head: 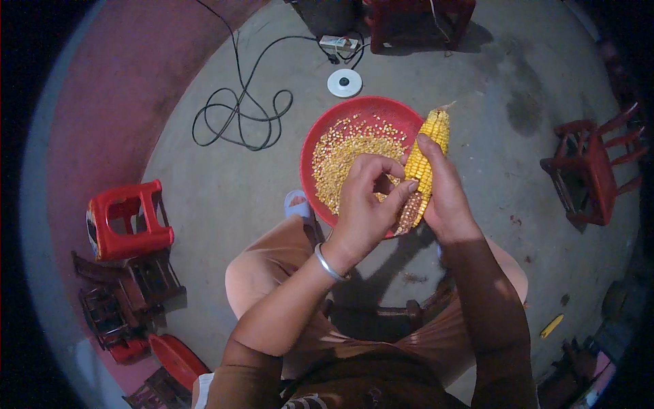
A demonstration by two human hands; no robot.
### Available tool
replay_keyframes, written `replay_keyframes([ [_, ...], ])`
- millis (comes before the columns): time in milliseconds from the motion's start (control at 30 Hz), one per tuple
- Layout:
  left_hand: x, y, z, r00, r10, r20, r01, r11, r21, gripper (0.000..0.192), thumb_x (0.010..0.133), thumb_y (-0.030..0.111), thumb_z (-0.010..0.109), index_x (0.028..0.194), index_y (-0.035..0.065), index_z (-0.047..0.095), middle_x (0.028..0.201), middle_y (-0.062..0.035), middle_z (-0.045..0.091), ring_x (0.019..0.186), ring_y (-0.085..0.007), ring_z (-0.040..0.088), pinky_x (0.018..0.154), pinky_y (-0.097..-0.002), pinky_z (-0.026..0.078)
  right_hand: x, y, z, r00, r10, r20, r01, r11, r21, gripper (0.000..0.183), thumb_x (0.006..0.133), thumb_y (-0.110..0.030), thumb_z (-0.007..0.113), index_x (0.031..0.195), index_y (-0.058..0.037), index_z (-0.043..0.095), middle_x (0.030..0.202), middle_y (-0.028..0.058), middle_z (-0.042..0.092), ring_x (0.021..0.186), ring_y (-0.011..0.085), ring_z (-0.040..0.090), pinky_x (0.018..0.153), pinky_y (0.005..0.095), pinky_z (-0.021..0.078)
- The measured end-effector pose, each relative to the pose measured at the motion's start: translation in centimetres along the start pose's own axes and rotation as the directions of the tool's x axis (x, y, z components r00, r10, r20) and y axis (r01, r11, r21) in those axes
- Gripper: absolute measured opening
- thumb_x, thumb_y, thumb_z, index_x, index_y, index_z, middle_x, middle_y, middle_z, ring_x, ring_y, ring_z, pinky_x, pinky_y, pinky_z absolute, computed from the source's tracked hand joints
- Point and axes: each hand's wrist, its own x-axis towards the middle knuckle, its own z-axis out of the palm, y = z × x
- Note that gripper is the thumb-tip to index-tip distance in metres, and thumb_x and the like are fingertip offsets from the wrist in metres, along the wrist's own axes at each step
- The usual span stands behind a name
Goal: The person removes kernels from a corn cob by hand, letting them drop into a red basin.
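My right hand is closed around an ear of yellow corn, its thumb lying along the kernels. The ear tilts with its dried tip up and to the right. Near its lower end a strip of bare brown cob shows. My left hand, with a silver bangle on the wrist, has its thumb and bent fingers at the ear's kernels beside this strip; whether they pinch a kernel is hidden. Below both hands, a round red plastic basin on the floor holds many loose corn kernels.
A black cable lies coiled on the concrete floor, near a power strip and a white round base. Red plastic stools and wooden chairs stand at the sides. Another corn ear lies at lower right.
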Motion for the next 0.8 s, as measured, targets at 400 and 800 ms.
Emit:
replay_keyframes([
  [400,-0.1,0.1,-0.3,0.990,0.134,0.045,-0.142,0.944,0.299,0.012,0.085,0.009,0.064,0.089,0.0007,0.058,0.082,-0.0057,0.060,0.069,-0.0124,0.057,0.059,-0.0274,0.047,0.6,0.5,-0.2,1.000,-0.007,-0.006,0.007,0.998,-0.055,0.031,0.090,-0.033,0.058,0.103,-0.0059,0.053,0.087,0.0057,0.058,0.076,0.0139,0.059,0.069,0.0288,0.0511],
  [800,1.1,-1.0,-1.9,0.882,-0.396,0.254,0.456,0.583,-0.673,0.017,0.094,0.023,0.055,0.093,0.0063,0.058,0.095,-0.0029,0.063,0.079,-0.0107,0.054,0.077,-0.0248,0.044,0.2,-0.4,-0.1,0.999,0.040,-0.012,-0.040,0.999,-0.011,0.039,0.088,-0.037,0.060,0.112,-0.0082,0.049,0.087,0.0071,0.058,0.076,0.0158,0.059,0.065,0.0310,0.0516],
])
